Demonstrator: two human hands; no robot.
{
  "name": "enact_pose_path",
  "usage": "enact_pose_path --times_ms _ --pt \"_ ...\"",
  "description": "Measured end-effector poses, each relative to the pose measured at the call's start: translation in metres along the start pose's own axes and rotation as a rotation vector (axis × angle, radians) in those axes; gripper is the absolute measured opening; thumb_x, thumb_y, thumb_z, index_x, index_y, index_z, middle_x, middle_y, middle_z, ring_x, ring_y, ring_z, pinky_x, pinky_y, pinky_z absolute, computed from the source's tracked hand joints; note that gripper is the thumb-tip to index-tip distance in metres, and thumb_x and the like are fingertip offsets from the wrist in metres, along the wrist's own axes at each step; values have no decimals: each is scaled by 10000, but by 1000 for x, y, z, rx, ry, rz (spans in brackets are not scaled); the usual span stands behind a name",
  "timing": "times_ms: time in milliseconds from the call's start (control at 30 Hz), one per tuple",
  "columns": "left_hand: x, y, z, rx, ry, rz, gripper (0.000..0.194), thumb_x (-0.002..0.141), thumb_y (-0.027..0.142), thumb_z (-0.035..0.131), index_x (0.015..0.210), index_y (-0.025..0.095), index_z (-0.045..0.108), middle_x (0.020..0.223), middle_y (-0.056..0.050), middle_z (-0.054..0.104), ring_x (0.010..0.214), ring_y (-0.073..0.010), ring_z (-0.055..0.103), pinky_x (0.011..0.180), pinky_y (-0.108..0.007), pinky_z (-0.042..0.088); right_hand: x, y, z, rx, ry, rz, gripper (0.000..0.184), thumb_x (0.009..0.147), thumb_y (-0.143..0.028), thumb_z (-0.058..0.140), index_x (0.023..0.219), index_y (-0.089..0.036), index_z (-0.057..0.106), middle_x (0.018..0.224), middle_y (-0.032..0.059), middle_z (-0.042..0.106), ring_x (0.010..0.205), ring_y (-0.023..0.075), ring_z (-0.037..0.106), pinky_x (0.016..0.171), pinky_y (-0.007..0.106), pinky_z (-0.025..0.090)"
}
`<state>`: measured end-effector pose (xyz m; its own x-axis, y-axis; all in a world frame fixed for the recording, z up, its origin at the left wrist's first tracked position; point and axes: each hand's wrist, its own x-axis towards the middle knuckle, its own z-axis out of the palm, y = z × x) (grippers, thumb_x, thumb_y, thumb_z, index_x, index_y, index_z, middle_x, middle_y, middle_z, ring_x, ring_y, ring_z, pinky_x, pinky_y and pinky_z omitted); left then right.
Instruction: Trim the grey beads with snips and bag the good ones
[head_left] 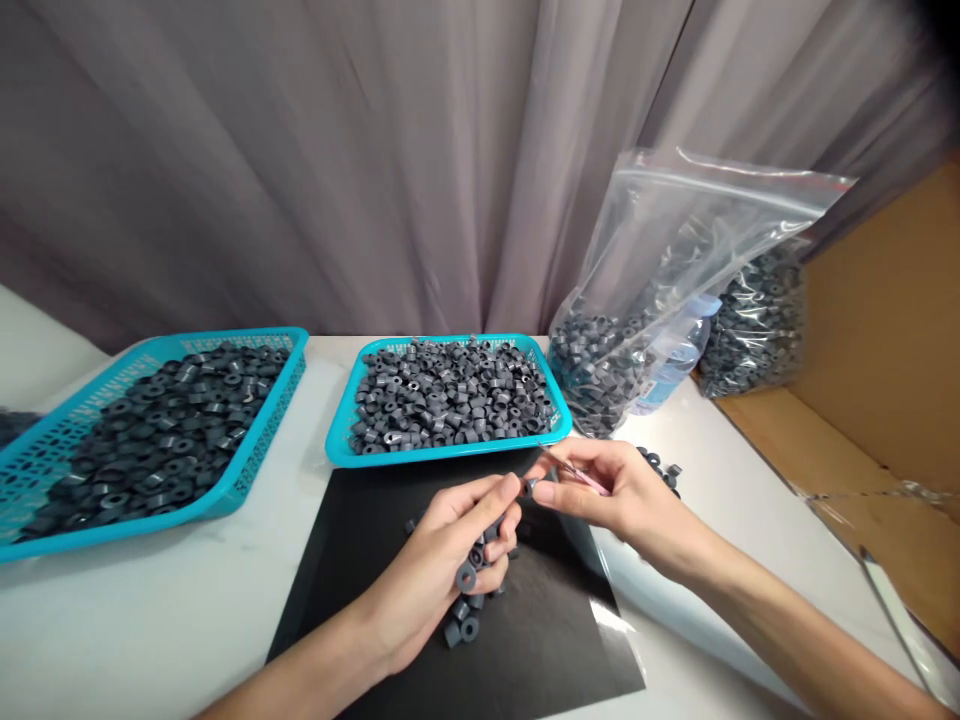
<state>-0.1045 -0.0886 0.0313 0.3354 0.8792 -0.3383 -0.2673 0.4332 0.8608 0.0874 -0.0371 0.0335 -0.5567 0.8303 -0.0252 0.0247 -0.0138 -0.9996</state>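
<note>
My left hand (457, 535) is curled around several small dark grey rings (466, 576), thick-walled with round holes. Its thumb and forefinger meet near one grey ring (529, 488), which the fingertips of my right hand (600, 485) also touch. Across my right palm lies a slim metal tool (566, 466) with a pointed tip and a pinkish handle; its exact kind is hard to make out. Below my left hand, more loose rings (461, 620) lie on a black sheet (375, 610).
Blue-green baskets of grey rings stand behind the sheet (450, 457) and at left (259, 450). Back right are an open clear zip bag (600, 370), a plastic bottle (679, 365), another filled bag (757, 320) and a cardboard box (885, 360). Loose rings (661, 468) lie beyond my right wrist.
</note>
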Motion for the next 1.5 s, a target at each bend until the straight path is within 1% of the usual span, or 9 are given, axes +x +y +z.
enact_pose_path --times_ms 267,433,600,900,1000,1067,1167,1333,1500 --pt "-2 0 1 29 44 34 335 928 434 604 760 155 527 681 46 361 554 -59 200 450 -192 141 0 6 -1 105 -82 108 245 880 -417 691 924 -177 665 638 -71 311 504 46 192 449 229 121" --pt "0 -1 2 3 83 47 318 903 447 641 808 152 570 686 48 367 570 -67 210 445 -190 150 -1 11 4 176 91 114 361 910 -513 622 1023 -175 681 589 -91 194 499 56 132 443 228 97" --pt "-1 -1 2 -9 75 40 328 910 443 632 793 144 567 683 49 378 555 -56 212 448 -188 150 -4 8 8 41 70 72 305 833 -442 739 942 -161 692 618 -75 267 524 54 185 458 226 119" --pt "-4 2 3 -149 85 -19 321 901 451 646 846 136 625 756 27 418 568 -48 261 453 -176 171 -5 8 8 13 98 75 338 846 -496 702 933 -170 690 609 -70 312 509 59 208 451 224 157" --pt "-5 0 2 -147 102 -32 358 890 486 648 903 128 665 757 25 407 592 -56 288 457 -173 180 -7 -22 -5 -301 289 -130 285 860 -479 690 891 -197 710 648 -24 487 527 77 307 471 233 238" --pt "-5 0 0 -145 122 -45 368 872 494 669 900 128 663 754 25 403 606 -60 299 461 -171 183 -5 -56 -20 -638 530 -374 207 872 -428 682 911 -231 729 710 2 580 550 100 378 505 251 308" --pt "-5 2 0 -140 143 -58 369 851 498 694 836 136 627 753 28 406 602 -57 295 465 -169 185 9 -115 -50 -1226 977 -748 187 896 -355 640 909 -189 726 671 17 549 589 127 439 579 282 338" --pt "-6 0 1 -134 145 -41 370 845 493 703 823 134 616 763 26 413 591 -51 296 459 -167 179 54 -187 -105 -1447 1140 -365 293 903 -306 544 1039 -142 745 835 96 651 824 202 582 694 357 328" --pt "-7 -8 1 -189 135 -39 369 841 483 710 810 127 618 768 20 413 599 -48 339 443 -157 185 64 -206 -132 -1353 877 -202 485 859 -459 560 979 -32 758 693 24 554 685 97 501 647 327 299"
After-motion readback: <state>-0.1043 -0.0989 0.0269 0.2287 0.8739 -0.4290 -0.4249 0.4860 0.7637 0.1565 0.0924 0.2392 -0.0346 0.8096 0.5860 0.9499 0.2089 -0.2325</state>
